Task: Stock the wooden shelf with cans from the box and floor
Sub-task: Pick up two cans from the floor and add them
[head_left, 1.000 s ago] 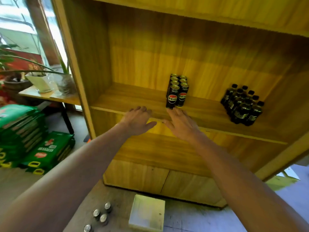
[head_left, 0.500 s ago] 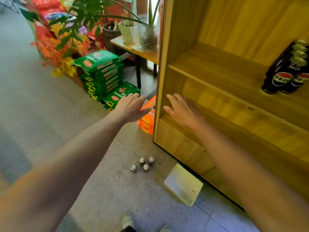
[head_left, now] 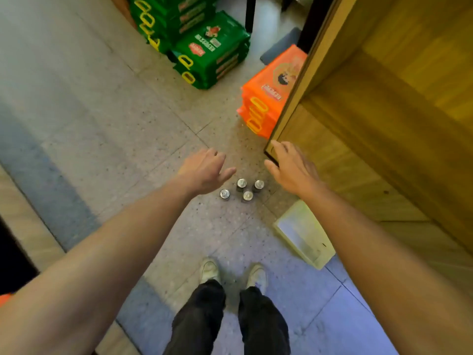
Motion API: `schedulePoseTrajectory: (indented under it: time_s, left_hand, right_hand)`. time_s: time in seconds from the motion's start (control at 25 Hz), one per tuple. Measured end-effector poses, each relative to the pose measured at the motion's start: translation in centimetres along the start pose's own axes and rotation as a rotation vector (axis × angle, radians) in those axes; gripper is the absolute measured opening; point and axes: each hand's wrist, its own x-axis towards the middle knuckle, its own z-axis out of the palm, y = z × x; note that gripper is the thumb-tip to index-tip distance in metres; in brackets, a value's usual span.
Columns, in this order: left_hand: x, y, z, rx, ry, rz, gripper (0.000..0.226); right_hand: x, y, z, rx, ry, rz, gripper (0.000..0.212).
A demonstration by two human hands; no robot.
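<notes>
Several cans point(head_left: 242, 189) with silver tops stand upright in a tight cluster on the speckled floor. My left hand point(head_left: 204, 171) hovers just above and left of them, fingers apart, holding nothing. My right hand point(head_left: 290, 168) hovers to their right, palm down, fingers spread, also with nothing in it. The pale shallow box point(head_left: 303, 233) lies on the floor to the right of the cans, partly behind my right forearm. The wooden shelf point(head_left: 378, 103) fills the right side; only its lower left corner and side panel show.
Green carry packs point(head_left: 210, 49) are stacked on the floor at the top centre. Orange packs point(head_left: 266, 103) sit against the shelf's left side. Dark table legs point(head_left: 249, 14) stand behind them. My feet point(head_left: 233, 274) are directly below the cans.
The view has tipped down from the shelf to the floor. Both hands have dropped from shelf height to just above the cans on the floor. The cans on the shelf are out of view.
</notes>
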Motion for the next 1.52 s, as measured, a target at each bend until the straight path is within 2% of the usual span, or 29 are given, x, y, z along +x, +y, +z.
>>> schedulePoseTrajectory:
  time_s: [0.16,0.24,0.4,0.52,0.64,0.72,0.84,1.0,1.2,1.36,1.52]
  left_hand:
    - [3.9,-4.3,19.2,-0.009,-0.045,-0.059,0.054]
    - [6.1,-6.4,28.3,0.004,-0.057,-0.079,0.062]
    - [9.6,-9.1,40.7,0.009,-0.037,-0.127,0.061]
    - [12.1,-10.3,46.7,-0.012,0.005,-0.16,0.062]
    - [14.6,-11.1,49.6,-0.048,0.057,-0.238,0.07]
    - [16.2,-11.1,50.9,-0.166,0.103,-0.275,0.07]
    - [17.9,-10.1,52.8,-0.43,0.162,-0.292,0.058]
    - [18.4,-8.9,54.3,-0.744,0.314,-0.352,0.048]
    - [18.0,-8.5,51.3,-0.854,0.273,-0.345,0.04]
    - [15.0,-6.8,42.5,-0.904,0.283,-0.287,0.037]
    - [9.2,-3.4,25.9,-0.89,0.265,-0.243,0.04]
  right_hand:
    - [3.7,3.7,18.7,0.0,-0.092,-0.012,0.058]
    - [5.1,5.8,28.2,0.019,-0.134,-0.015,0.06]
    - [7.3,9.9,41.3,-0.033,-0.114,-0.021,0.074]
    - [9.2,12.2,47.3,-0.01,-0.052,-0.043,0.078]
    - [11.2,13.4,50.5,0.049,0.042,-0.048,0.08]
    - [12.1,13.9,52.6,0.109,0.089,-0.037,0.082]
    - [12.8,14.3,55.3,0.378,0.158,0.006,0.075]
    - [12.9,14.1,56.9,0.648,0.259,0.094,0.063]
    - [12.5,12.9,54.1,0.707,0.276,0.095,0.058]
    - [10.3,10.1,45.1,0.764,0.319,0.119,0.059]
    - [5.6,5.9,28.7,0.772,0.368,0.075,0.057]
